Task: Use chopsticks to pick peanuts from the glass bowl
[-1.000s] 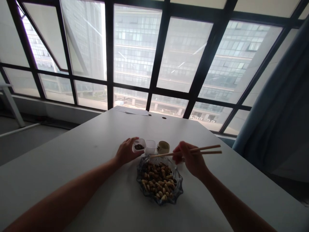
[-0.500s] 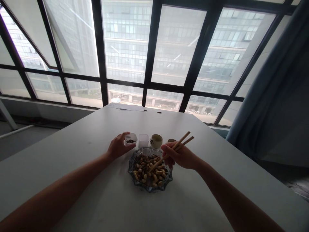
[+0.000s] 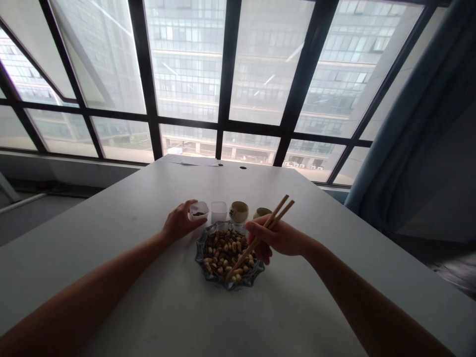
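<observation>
My left hand (image 3: 183, 221) grips a small clear plastic cup (image 3: 199, 210) with some dark bits at its bottom, thumb and fingers on either side. In my right hand (image 3: 274, 237) is a pair of wooden chopsticks (image 3: 278, 212), slanting down to the left. Their tips are among the peanuts (image 3: 225, 248) and thin dark pieces in a scalloped glass bowl (image 3: 201, 265). Behind the bowl stand a second clear plastic cup (image 3: 219, 211) and a cream-coloured ceramic cup (image 3: 238, 212) with dark writing. Another ceramic cup (image 3: 262, 212) is partly hidden behind my right hand.
These things stand on a large white table (image 3: 148, 307). White papers (image 3: 193, 160) and a small dark round spot (image 3: 243, 167) are at its far end. Tall windows lie beyond, with a blue curtain (image 3: 394, 129) on the right.
The chopstick tips have shifted toward the near part of the bowl, and my right hand has moved slightly with them. My left hand keeps its hold on the cup. The whole view has tilted slightly.
</observation>
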A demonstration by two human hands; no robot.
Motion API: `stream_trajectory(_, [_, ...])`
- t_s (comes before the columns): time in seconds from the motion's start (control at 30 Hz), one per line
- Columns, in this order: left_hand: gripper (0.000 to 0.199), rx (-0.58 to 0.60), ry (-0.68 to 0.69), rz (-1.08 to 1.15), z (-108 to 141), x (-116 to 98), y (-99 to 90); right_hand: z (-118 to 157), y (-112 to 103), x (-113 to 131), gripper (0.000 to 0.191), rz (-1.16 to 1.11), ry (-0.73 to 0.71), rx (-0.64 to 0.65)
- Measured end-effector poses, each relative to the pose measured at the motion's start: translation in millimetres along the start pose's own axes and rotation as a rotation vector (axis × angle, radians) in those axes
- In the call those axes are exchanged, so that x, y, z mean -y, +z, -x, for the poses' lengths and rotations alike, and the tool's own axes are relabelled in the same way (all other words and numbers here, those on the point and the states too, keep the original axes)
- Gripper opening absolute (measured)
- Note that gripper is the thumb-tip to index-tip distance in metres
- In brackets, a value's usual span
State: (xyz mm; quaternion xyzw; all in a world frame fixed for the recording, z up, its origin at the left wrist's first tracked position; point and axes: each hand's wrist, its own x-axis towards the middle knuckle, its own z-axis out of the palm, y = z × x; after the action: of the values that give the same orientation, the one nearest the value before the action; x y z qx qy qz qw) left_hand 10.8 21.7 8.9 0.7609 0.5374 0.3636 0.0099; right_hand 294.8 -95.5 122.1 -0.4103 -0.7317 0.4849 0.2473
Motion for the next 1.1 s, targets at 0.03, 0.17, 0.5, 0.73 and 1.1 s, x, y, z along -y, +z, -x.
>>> stream_trajectory(0.03, [0.065,0.005,-0.006,0.002,0.0,-0.3,-0.3,-0.9,3.3,-0.8,0.059,0.011,-0.008,-0.003])
stream_trajectory(0.17, [0.066,0.012,-0.011,0.0,-0.1,-1.4,-1.6,-6.8,12.7,-8.4,0.057,0.076,-0.116,-0.181])
stream_trajectory(0.5, [0.064,0.018,-0.001,0.0,-0.6,1.2,0.2,-3.8,5.5,-5.2,0.064,0.032,-0.089,-0.226])
stream_trajectory(0.73, [0.066,0.051,-0.013,-0.006,-0.2,-3.5,-3.6,-0.5,2.6,-3.5,0.067,0.12,-0.012,-0.206])
stream_trajectory(1.1, [0.065,0.059,-0.03,-0.005,0.1,-4.4,-4.4,4.6,-10.5,-5.8,0.064,0.265,-0.091,-0.344])
